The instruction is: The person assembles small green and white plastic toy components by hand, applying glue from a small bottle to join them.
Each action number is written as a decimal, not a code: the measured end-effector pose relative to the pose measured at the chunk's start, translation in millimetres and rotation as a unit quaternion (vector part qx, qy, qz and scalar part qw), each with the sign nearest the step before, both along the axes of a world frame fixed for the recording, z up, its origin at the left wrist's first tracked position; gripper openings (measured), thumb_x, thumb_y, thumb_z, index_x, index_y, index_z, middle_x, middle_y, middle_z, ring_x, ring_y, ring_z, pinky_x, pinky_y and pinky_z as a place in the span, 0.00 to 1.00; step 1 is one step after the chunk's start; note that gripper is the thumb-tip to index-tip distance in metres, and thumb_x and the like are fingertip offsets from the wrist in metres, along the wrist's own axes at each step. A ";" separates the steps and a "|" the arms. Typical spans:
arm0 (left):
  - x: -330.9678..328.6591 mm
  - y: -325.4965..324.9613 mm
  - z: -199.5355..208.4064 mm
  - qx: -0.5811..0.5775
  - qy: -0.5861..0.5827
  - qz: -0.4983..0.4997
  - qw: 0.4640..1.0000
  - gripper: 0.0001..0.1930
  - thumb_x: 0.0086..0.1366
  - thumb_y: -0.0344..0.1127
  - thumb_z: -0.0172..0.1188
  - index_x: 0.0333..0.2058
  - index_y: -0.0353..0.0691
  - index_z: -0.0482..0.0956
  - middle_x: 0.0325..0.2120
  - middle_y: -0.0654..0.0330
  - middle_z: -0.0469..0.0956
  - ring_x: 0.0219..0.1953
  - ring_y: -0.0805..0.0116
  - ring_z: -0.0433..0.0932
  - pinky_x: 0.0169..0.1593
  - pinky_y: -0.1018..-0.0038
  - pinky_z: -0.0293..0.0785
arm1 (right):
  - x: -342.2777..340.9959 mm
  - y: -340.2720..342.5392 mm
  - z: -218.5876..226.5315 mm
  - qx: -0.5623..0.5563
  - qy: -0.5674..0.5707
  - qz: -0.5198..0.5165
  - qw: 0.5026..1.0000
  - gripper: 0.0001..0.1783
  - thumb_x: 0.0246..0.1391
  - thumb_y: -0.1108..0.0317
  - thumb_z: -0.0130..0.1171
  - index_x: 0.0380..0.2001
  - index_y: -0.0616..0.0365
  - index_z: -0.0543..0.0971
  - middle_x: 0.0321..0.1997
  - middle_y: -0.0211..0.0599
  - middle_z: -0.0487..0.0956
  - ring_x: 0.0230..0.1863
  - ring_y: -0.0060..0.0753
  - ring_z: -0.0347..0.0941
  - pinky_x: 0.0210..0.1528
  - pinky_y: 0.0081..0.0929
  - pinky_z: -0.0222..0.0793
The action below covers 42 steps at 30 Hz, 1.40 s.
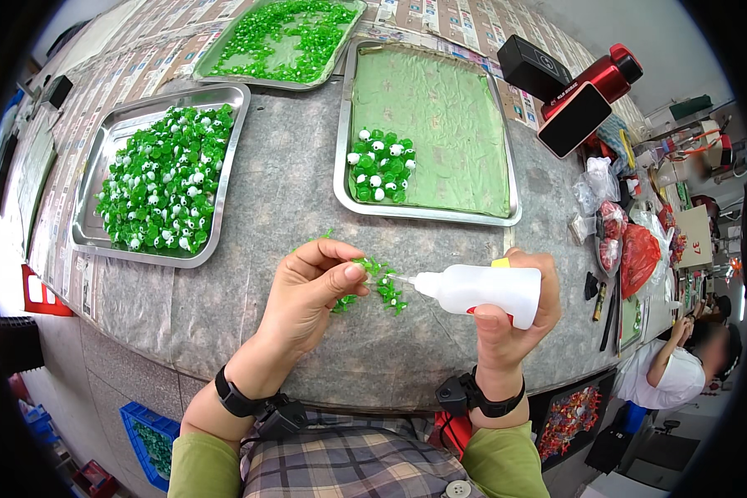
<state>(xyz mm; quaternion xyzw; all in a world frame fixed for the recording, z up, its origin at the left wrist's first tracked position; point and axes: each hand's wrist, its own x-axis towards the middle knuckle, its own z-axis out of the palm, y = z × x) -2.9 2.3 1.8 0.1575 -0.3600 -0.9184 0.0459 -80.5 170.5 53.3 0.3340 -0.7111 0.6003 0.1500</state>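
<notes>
My left hand [295,299] is closed in a pinch at thumb and forefinger, holding a small green plastic piece that the fingertips partly hide. My right hand [506,340] wraps round a white squeeze bottle [473,287] tipped sideways. Its thin nozzle points left, close to the left fingertips; whether it touches the piece I cannot tell. Loose small green pieces [388,292] lie on the table just beyond and beside my left hand. Beyond my hands is a metal tray [440,124] lined with green cloth, with a cluster of green pieces with white balls [382,166] at its near left.
A metal tray [227,178] at left holds a heap of green-and-white pieces. Another tray [224,50] behind holds green pieces. At back right stand a black box [533,66], a red bottle [614,70] and a phone [574,120]. Plastic bags [639,257] lie right; a person [664,369] sits beyond.
</notes>
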 end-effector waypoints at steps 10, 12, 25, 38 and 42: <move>-0.5 -0.6 0.5 -0.008 0.003 0.003 1.000 0.06 0.52 0.27 0.55 0.30 0.36 0.72 0.23 0.63 0.73 0.26 0.77 0.71 0.32 0.81 0.71 | 2.4 2.6 1.6 -0.029 -0.050 -0.042 0.997 0.26 0.32 0.52 0.64 0.26 0.61 0.67 0.22 0.30 0.67 0.21 0.20 0.63 0.22 0.15 0.57; -1.1 -0.6 -0.1 -0.007 0.003 0.002 1.000 0.06 0.52 0.27 0.55 0.31 0.36 0.72 0.23 0.63 0.73 0.26 0.77 0.71 0.32 0.80 0.71 | -1.4 9.0 5.1 -0.070 -0.081 -0.092 0.990 0.28 0.35 0.48 0.60 0.27 0.62 0.65 0.23 0.28 0.66 0.24 0.19 0.62 0.26 0.15 0.58; 0.0 -1.8 -1.9 0.003 -0.014 0.020 1.000 0.06 0.53 0.29 0.54 0.31 0.37 0.71 0.24 0.64 0.72 0.26 0.78 0.71 0.32 0.80 0.71 | -55.8 114.1 -52.2 0.016 -0.335 -0.115 0.935 0.23 0.41 0.76 0.54 0.44 0.65 0.62 0.40 0.37 0.70 0.40 0.23 0.66 0.44 0.22 0.61; 2.2 -5.8 -1.3 0.011 -0.011 0.029 0.999 0.07 0.52 0.29 0.55 0.31 0.37 0.71 0.24 0.64 0.72 0.26 0.78 0.71 0.32 0.81 0.70 | -54.3 -0.1 13.9 0.256 0.055 -0.036 0.964 0.14 0.37 0.76 0.56 0.32 0.59 0.70 0.31 0.34 0.73 0.34 0.31 0.67 0.34 0.25 0.61; -0.1 -7.0 -0.7 0.017 -0.015 0.038 0.999 0.06 0.52 0.29 0.55 0.31 0.37 0.72 0.24 0.65 0.72 0.26 0.78 0.71 0.31 0.81 0.70 | -88.6 -69.2 -22.5 0.292 0.122 0.117 0.941 0.11 0.36 0.75 0.54 0.28 0.58 0.68 0.28 0.36 0.71 0.33 0.39 0.66 0.35 0.28 0.61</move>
